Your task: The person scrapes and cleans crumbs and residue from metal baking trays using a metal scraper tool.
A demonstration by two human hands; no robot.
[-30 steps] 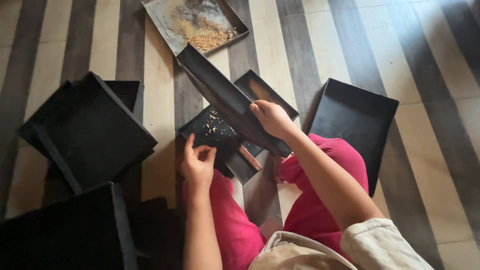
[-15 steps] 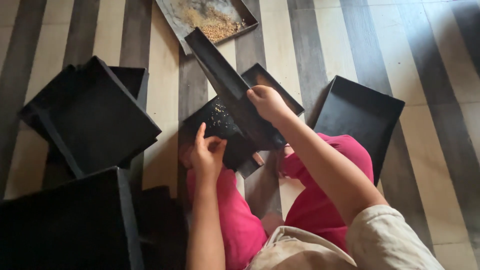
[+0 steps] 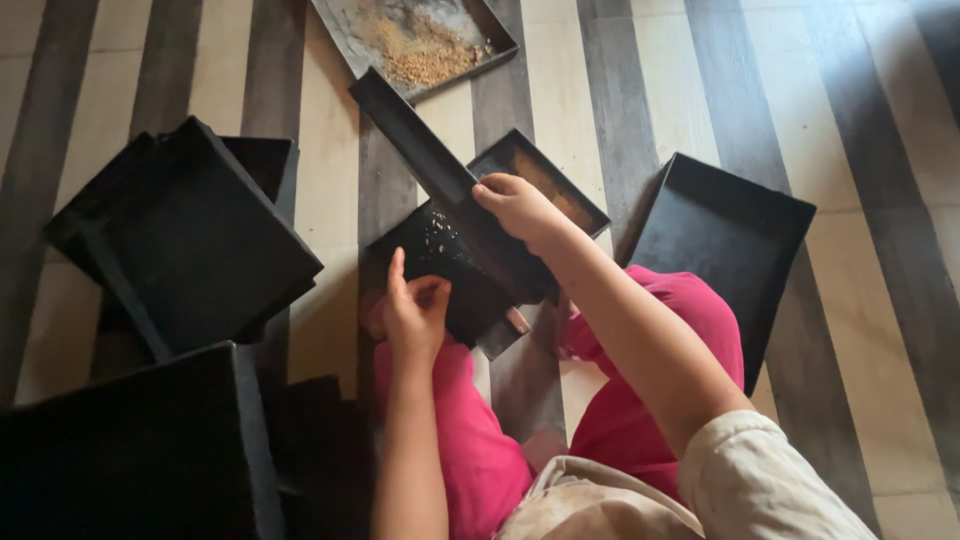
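Right hand [image 3: 515, 205] grips tilted black tray [image 3: 440, 190]; left hand [image 3: 415, 310] steadies lower tray [image 3: 440, 270], fingers spread. Keep tilt steep so grains slide.

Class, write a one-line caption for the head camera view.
Seated on a striped floor, right hand tilts a black tray; left hand steadies another.

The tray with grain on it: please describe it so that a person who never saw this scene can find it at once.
Start from the striped floor and look to its far edge, beyond the right hand. There lies a flat dark tray, cut off by the frame's top. Unlike the other black trays, it carries a heap of tan grain.
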